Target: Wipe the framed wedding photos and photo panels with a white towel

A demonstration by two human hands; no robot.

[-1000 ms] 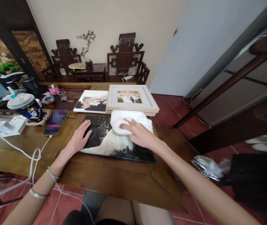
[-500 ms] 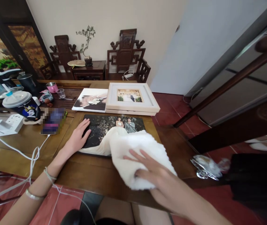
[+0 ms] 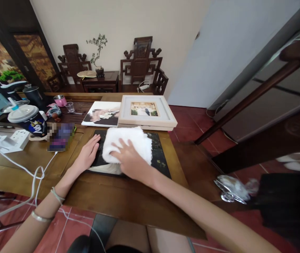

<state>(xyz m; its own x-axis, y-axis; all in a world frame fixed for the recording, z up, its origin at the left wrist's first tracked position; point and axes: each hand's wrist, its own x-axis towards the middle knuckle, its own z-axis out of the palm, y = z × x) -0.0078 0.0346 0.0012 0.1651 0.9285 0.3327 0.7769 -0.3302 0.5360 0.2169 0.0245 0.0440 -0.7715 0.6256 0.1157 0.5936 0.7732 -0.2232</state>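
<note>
A dark photo panel point(image 3: 158, 157) lies flat on the wooden table point(image 3: 118, 196) in front of me. My right hand point(image 3: 130, 162) presses a white fluffy cloth point(image 3: 126, 143) flat onto the panel's left and middle part. My left hand point(image 3: 88, 155) rests palm down on the panel's left edge, fingers spread, holding nothing. The cloth hides most of the picture.
Behind the panel lie a white framed photo point(image 3: 147, 111) and an unframed print point(image 3: 102, 114). To the left are a phone point(image 3: 60, 137), a lidded cup point(image 3: 28, 121), a power strip point(image 3: 12, 140) with white cables. Carved chairs point(image 3: 140, 66) stand by the wall.
My right hand swept the cloth from the panel's top down to the near right edge, then back up to the left part. My left hand stayed put.
</note>
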